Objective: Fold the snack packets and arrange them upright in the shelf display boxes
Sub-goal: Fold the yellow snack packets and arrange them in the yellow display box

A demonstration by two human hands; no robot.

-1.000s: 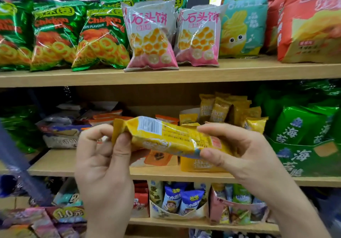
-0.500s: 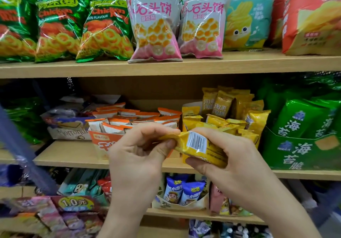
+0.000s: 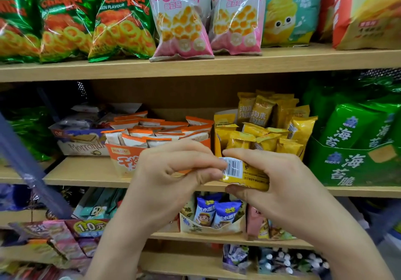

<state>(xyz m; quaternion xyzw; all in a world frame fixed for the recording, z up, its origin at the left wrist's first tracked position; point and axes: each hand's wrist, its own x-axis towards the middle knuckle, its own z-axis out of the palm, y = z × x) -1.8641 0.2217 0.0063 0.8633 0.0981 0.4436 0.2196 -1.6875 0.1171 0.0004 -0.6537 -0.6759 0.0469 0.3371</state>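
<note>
head view | faces forward, slightly down | close to shelves (image 3: pixel 195 67) | edges seemingly warped

The left hand (image 3: pixel 171 177) and right hand (image 3: pixel 282 184) are shown bare. Short nails (image 3: pixel 217 174) are seen at the ends of the fingers (image 3: pixel 191 152), and bare forearms (image 3: pixel 121 245) behind them.

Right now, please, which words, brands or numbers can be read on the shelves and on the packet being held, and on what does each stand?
"Chicken" and "KEN FLAVOUR": green bag.
"石头饼": pink bag.
"海苔脆": green display box.
"1.0元": price label.
"Morrond", its end cut off: wafer box.
Yellow packet: the barcode digits and small print are too small to read.
</note>
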